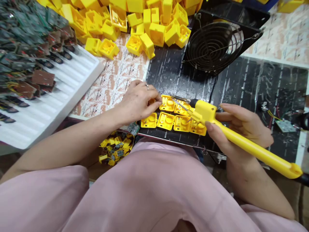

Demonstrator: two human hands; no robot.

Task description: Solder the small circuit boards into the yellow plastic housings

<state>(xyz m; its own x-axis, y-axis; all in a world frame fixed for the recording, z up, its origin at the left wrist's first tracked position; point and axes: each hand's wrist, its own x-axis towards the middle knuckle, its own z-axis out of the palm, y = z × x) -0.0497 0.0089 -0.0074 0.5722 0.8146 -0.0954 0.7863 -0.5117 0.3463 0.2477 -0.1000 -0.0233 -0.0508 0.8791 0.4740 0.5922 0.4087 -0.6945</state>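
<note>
Two rows of open, shallow yellow plastic cases (165, 120) lie along the near edge of the desk (111, 80), on a glossy black sheet printed with white lettering (164, 71). Four cases show in the lower row; the upper row is partly covered by the hands and the tool.

The right hand (252, 127) grips a long yellow plastic soldering tool with a black collar and thin metal tip (205, 111), fingers closed around its body. The tip reaches leftward over the upper row. The left hand (142, 96), a ring on one finger, has its fingertips drawn together at the left end of that row; whether they pinch a case cannot be told.

Toward the desk's far edge stands a square black fan with a round wire grille (210, 48), and left of it is a heap of deep yellow plastic boxes (156, 33). At the desk's left side, a ridged white foam tray (62, 106) carries green and brown circuit boards (43, 77). Toward the right edge lies a small pale green board with wires (286, 125).
</note>
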